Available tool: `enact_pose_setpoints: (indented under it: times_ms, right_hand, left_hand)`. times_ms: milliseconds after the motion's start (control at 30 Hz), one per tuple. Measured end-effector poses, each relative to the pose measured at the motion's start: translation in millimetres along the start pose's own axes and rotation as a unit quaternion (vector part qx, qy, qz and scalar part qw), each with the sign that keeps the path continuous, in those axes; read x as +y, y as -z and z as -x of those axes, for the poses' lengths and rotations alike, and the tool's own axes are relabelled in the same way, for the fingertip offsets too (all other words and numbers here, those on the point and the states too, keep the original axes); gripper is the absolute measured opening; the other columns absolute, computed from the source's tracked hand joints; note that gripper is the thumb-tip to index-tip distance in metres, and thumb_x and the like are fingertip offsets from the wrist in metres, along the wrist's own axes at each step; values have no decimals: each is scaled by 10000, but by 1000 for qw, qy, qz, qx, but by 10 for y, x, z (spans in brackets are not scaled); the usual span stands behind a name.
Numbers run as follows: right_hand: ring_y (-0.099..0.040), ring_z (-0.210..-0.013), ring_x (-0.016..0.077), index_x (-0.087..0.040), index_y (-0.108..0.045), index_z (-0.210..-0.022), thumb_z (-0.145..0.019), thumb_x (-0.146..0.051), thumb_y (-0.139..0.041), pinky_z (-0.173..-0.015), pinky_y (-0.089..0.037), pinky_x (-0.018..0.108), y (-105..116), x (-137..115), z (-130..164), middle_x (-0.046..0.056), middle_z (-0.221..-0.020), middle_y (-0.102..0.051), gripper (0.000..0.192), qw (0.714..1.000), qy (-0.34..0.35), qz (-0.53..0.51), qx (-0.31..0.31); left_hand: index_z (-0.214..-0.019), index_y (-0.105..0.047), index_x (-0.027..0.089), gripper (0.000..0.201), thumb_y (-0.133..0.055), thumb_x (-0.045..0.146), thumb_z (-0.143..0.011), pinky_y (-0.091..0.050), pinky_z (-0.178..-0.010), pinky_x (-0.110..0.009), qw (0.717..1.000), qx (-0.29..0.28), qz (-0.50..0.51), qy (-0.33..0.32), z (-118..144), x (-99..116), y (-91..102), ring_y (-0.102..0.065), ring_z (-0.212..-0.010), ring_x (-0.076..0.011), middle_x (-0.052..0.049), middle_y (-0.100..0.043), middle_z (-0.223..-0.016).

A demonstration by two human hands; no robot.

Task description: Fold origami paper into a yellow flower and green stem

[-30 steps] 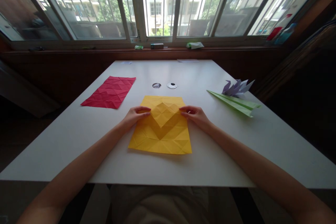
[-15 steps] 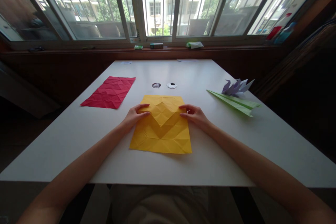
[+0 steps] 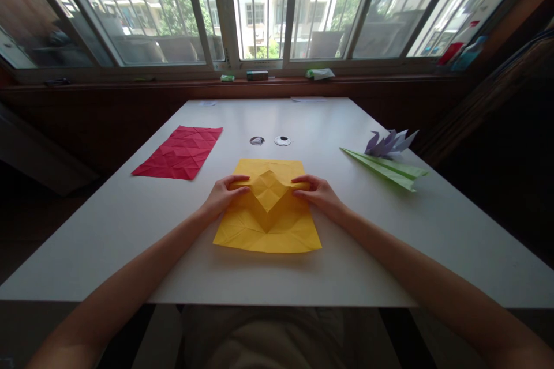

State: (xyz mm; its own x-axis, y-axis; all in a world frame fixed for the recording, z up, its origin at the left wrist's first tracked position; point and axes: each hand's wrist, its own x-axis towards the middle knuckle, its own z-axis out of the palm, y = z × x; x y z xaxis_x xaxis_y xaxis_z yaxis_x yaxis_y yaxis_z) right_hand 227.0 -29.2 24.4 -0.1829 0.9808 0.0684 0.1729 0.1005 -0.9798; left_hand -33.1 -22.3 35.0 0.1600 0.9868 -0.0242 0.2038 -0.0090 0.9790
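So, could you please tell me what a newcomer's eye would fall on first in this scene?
The bright yellow creased paper at the near middle of the white table stands out most, with the left hand and right hand pinching its sides so a pointed fold rises between them. A red creased sheet lies flat to the far left. On the right rest a green folded paper plane and a purple folded figure just behind it.

Before me: one creased yellow paper sheet [image 3: 268,225], one creased red paper sheet [image 3: 178,152], one green folded paper plane [image 3: 385,169], one purple folded paper figure [image 3: 389,143], two round table holes [image 3: 257,140].
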Motion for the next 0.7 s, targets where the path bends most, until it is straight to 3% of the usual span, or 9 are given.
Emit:
enact_pose_setpoints:
  times_ms: [233,700]
  right_hand:
    - [-546,-720,148,-191,-641,-880,-593,-393,-683,-574,-434,236,1,-7,2,25,-816,-612,354,1000,4,4,-1]
    - [-571,-780,178,-209,-674,-808,-632,-409,-646,-621,-439,264,-14,15,-3,31,-858,-656,268,1000,15,3,4]
  left_hand:
    - [-912,-646,186,430,-671,453,-576,-454,-789,-324,1000,2,-14,-7,4,-2,-8,-580,-906,-218,-70,-633,-1018]
    - [-903,-642,190,419,-669,456,-581,-461,-748,-309,1000,-2,3,2,11,-27,-36,-578,-899,-218,-65,-635,-1009]
